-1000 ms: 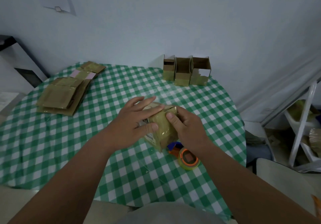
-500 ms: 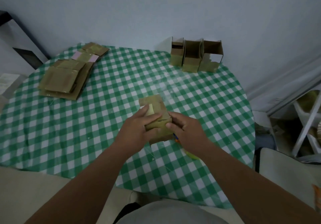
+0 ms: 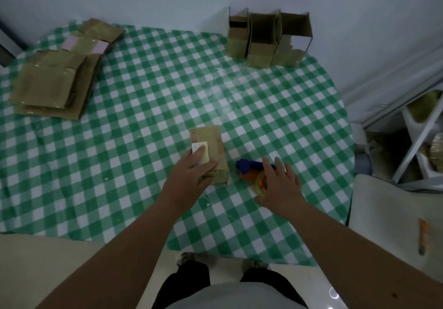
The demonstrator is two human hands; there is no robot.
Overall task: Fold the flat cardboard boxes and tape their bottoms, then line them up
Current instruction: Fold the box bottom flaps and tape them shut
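Head view shows my left hand [image 3: 191,179] pressed flat on the folded box [image 3: 209,151], fingers spread over its top near a pale label [image 3: 201,150], pinning it to the counter [image 3: 134,116] rather than clamping it. The box lies on its side near the middle of the checked cloth. My right hand [image 3: 279,184] hangs open, fingers apart, directly over the tape dispenser [image 3: 251,169] just right of the box; whether it already touches the roll I cannot quite tell, since the hand hides most of it. I judge this the taping step: flaps closed, tape about to be fetched. Next my right grip needs to close on the dispenser and bring it across the box's bottom seam while the left keeps the flaps shut. Three finished boxes [image 3: 267,37] stand in a row at the far edge, and the flat stack [image 3: 51,85] waits far left.
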